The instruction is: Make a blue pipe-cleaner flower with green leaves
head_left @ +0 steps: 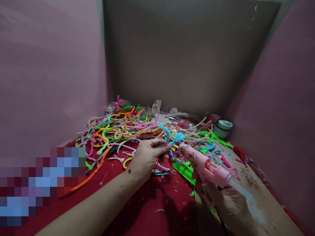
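Between the thumb and fingers of my left hand (150, 155) is a blue pipe cleaner (177, 138), bent, with a looped end sticking out to the right. My right hand (228, 200) is wrapped round a pink hot glue gun (204, 165), a clear glue stick (240, 189) poking from its back end. The glue gun's nozzle points left and sits close to the blue loop; whether they touch I cannot tell. Below my left hand lies a pair of scissors (161, 172), partly hidden by that hand. Bright green pipe cleaners (184, 172) lie beneath the gun.
A tangled heap of coloured pipe cleaners (128, 126) spreads across the back of the red cloth (147, 209). Behind it are clear plastic wrappers (179, 121). A pale green lidded container (222, 128) stands at the back right. Pink walls rise on both sides.
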Motion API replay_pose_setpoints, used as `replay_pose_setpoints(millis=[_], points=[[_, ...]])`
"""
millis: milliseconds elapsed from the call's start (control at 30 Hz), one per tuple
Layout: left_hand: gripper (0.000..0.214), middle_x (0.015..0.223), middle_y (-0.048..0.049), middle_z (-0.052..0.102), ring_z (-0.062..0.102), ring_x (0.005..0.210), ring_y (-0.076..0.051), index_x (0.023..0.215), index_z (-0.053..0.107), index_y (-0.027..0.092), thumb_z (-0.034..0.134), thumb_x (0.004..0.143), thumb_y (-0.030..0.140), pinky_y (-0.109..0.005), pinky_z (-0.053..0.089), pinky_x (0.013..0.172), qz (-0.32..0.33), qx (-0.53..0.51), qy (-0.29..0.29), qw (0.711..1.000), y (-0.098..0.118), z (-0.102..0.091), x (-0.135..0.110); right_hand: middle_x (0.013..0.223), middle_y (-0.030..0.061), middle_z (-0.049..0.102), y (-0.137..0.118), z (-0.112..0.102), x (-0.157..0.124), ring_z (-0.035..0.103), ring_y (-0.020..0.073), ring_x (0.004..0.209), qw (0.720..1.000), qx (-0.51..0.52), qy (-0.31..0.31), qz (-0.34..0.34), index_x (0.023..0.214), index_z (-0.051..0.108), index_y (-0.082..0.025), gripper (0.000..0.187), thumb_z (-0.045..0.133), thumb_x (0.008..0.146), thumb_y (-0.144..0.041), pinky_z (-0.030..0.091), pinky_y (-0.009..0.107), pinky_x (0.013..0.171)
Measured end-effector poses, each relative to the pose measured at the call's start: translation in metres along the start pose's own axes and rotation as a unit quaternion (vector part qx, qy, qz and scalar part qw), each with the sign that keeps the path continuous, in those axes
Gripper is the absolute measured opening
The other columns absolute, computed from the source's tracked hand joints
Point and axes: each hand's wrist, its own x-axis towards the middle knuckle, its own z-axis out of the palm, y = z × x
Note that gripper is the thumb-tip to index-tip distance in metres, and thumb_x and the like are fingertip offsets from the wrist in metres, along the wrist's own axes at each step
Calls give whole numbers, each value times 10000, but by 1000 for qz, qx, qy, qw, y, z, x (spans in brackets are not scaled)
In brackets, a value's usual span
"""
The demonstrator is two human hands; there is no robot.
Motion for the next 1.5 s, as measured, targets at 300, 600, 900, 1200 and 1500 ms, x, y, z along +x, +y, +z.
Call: replay_pose_setpoints(millis=[300,600,900,1200,1500], points=[[177,531,18,521,456,426,-37,601,616,88,724,649,220,-146,352,394,11,18,-9,1000,2,2,-1,676,63,677,10,-3,-2,617,216,613,1000,3,15,20,922,694,-170,319,664,703,-399,503,278,514],[198,538,11,534,463,445,-50,654,629,81,733,636,248,-158,361,404,9,22,-8,1000,-1,1,0,557,32,639,-4,1,0,603,207,555,1000,-21,12,-14,770,707,-172,278,683,669,-431,506,277,516],[200,529,19,523,459,438,-42,640,619,80,727,645,248,-151,352,406,14,32,-5,999,1,2,-1,521,26,628,7,-1,-1,590,200,513,999,-35,10,-13,832,710,-194,279,661,696,-433,494,273,463],[168,553,20,530,480,465,-51,632,629,92,735,617,221,-157,359,423,4,22,4,1000,1,2,-2,732,64,684,4,-1,-1,629,215,637,998,-48,2,-34,906,688,-177,312,640,721,-424,529,294,575],[166,502,25,528,460,432,-49,577,612,101,732,621,208,-165,339,418,15,43,-2,999,6,4,-4,548,25,631,11,-1,-2,584,186,494,998,-56,21,-35,867,693,-188,287,644,716,-427,490,261,457]])
